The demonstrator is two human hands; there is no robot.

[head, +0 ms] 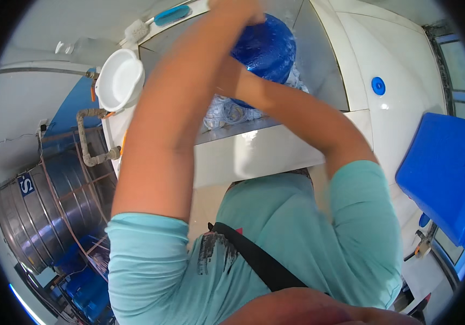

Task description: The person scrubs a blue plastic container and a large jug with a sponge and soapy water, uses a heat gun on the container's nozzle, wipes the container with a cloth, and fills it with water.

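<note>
A wet, translucent blue water jug (271, 48) lies in a grey tiled basin (322, 61), on a bundle of pale string-like material (226, 113). My left hand (242, 12) is at the top edge of the view, against the jug's upper left side; it is blurred and partly cut off, and its grip cannot be told. My right forearm crosses beneath the left one. Of my right hand (226, 77), only the part near the wrist shows beside the jug; the left forearm hides its fingers.
On the basin's left rim are a white plastic bowl (119, 80) and a brush with a blue back (172, 15). A blue cap (378, 86) lies on the white ledge at right, near a large blue container (440, 174). Pipes (88, 138) and a steel tank (49, 211) stand left.
</note>
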